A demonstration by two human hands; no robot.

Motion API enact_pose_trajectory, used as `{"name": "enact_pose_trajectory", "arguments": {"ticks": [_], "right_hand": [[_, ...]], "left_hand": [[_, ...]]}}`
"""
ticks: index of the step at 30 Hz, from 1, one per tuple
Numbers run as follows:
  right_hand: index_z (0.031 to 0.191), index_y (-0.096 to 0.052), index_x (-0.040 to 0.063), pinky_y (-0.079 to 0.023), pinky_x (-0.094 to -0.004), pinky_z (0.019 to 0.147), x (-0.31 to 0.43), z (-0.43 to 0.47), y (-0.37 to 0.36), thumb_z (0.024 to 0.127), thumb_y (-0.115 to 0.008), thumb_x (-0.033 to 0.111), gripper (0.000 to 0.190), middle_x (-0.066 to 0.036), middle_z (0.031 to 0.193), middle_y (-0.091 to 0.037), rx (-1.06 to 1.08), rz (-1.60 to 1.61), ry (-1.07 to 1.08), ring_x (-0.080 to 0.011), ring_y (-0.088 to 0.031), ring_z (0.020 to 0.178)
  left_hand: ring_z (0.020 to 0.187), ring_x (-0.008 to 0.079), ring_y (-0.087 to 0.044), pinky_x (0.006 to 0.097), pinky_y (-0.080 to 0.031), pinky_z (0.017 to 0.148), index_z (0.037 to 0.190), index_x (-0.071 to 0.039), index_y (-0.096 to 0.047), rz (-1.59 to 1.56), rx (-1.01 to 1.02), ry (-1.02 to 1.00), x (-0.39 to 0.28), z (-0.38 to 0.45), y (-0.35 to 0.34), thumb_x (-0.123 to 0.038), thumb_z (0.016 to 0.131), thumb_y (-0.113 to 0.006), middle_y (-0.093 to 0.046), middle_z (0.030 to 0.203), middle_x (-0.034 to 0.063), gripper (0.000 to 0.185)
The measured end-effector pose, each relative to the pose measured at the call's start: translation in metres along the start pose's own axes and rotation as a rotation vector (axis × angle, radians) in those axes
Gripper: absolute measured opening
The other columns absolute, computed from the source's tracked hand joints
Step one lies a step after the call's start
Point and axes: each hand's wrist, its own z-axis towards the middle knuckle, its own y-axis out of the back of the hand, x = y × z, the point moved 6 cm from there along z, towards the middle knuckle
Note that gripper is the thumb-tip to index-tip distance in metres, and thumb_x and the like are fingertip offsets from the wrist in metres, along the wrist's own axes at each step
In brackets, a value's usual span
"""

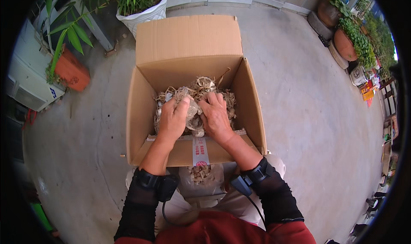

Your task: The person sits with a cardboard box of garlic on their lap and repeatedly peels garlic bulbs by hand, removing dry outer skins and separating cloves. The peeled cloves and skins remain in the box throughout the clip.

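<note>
An open cardboard box (189,37) stands before me, its far flap raised. Inside lie whitish bulbs (198,133) that look like garlic, with dry stalks and roots (205,83). My left hand (176,114) holds a clump of dry, papery plant material (183,94) between thumb and fingers. Close beside it, my right hand (214,112) has its fingers curled at the same clump; its fingertips are partly hidden, so its hold cannot be told. Below the near flap, a clear plastic bag (200,176) holds small pale pieces, close to my lap.
Concrete floor (289,83) surrounds the box. A white planter (147,14) stands behind its far left corner. An orange pot (73,70) and a white appliance housing (29,70) are at the left. Clay pots (345,45) with plants line the right side.
</note>
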Motion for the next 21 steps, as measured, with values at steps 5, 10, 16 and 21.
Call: {"name": "enact_pose_trajectory", "arguments": {"ticks": [5,10,16,21], "right_hand": [[0.084,-0.058,0.002,-0.041,-0.0402,0.077,-0.019,-0.003,0.003,0.071,-0.063,-0.006,0.016,-0.014,0.092,-0.051,-0.130,0.100,-0.095,-0.0337,-0.048,0.088],[0.085,-0.059,0.002,-0.041,-0.0399,0.078,-0.025,0.000,0.018,0.075,-0.066,0.002,0.013,-0.014,0.093,-0.052,-0.154,0.112,-0.135,-0.0333,-0.048,0.089],[0.113,-0.058,0.007,-0.041,-0.0395,0.089,0.012,0.005,0.030,0.073,-0.072,0.009,0.042,-0.015,0.109,-0.049,-0.121,0.145,-0.070,-0.0329,-0.048,0.102],[0.127,-0.051,0.009,-0.040,-0.0439,0.095,0.026,-0.001,0.020,0.068,-0.077,0.009,0.065,-0.015,0.115,-0.050,-0.036,0.364,0.005,-0.0358,-0.047,0.110]], "left_hand": [[0.043,0.0125,-0.047,0.0269,-0.035,0.035,0.097,-0.005,-0.063,-0.571,-0.033,0.296,0.015,0.005,0.009,-0.033,0.096,-0.042,-0.066,0.079,0.0110,0.035],[0.051,0.0248,-0.061,0.0310,-0.047,0.038,0.102,-0.004,-0.061,-1.051,0.164,0.429,0.031,0.011,0.012,-0.043,0.094,-0.039,-0.068,0.097,0.0190,0.046],[0.086,0.0306,-0.067,0.0407,-0.056,0.072,0.109,0.000,-0.060,-1.115,0.147,0.476,0.042,0.006,0.002,-0.045,0.095,-0.040,-0.066,0.106,0.0212,0.051],[0.111,0.0278,-0.058,0.0449,-0.048,0.093,0.122,0.000,-0.056,-1.235,0.196,0.450,0.034,0.000,-0.019,-0.047,0.095,-0.042,-0.061,0.121,0.0153,0.056]]}}
